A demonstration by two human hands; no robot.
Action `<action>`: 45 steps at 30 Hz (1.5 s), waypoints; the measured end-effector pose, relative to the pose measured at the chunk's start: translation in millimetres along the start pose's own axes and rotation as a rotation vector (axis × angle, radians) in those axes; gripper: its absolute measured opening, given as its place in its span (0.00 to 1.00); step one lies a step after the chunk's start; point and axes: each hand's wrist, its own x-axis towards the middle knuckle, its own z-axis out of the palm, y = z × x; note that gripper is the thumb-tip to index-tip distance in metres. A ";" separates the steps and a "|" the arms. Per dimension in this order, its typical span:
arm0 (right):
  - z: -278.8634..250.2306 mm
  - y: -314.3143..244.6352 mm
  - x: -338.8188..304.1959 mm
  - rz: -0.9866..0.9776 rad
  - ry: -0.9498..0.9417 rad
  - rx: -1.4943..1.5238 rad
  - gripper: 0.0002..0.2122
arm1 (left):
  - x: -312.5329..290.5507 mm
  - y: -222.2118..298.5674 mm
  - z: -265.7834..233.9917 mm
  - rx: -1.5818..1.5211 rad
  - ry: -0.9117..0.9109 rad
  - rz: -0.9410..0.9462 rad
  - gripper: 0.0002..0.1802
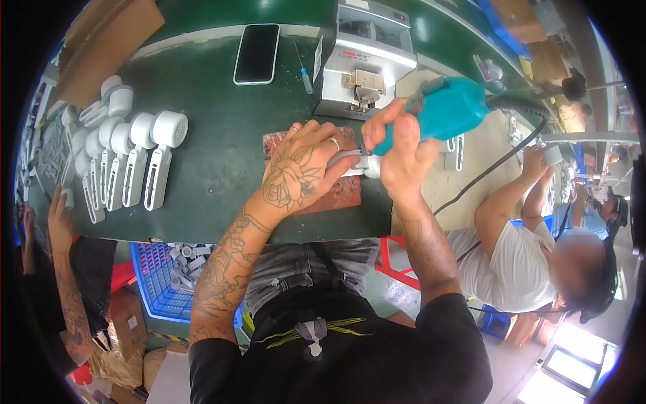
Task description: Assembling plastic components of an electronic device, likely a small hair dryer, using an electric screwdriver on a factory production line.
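My left hand (299, 165) lies over a white plastic handheld part (369, 165), pressing it against a worn red mat (342, 197). Its fingers are closed around the part and hide much of it; the rounded white end sticks out at the right. My right hand (406, 153) is wrapped round a teal electric screwdriver (452, 110), tilted with its tip end down at the part, beside my left fingertips. Whether the bit touches a screw is hidden. To the left, several similar white parts with round heads and slotted handles (156, 161) lie in a row.
Behind the mat stands a silver screw-feeding machine (367, 54), with a small blue-handled screwdriver (306, 80) and a phone (257, 55) to its left. A black cable (494, 163) runs at right. A blue basket (149, 279) sits below the table edge. Co-workers (515, 266) flank me.
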 end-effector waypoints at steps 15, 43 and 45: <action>15.1 -2.0 67.1 -0.251 0.113 -0.181 0.22 | -1.4 -3.9 3.6 -0.112 0.098 -0.051 0.10; -4.7 -13.1 -10.9 0.043 0.035 -0.044 0.25 | -1.6 -0.7 9.2 -0.113 0.080 -0.057 0.09; -6.6 -7.8 -11.2 0.003 -0.009 -0.004 0.24 | -0.5 -0.4 8.7 -0.047 0.058 -0.053 0.09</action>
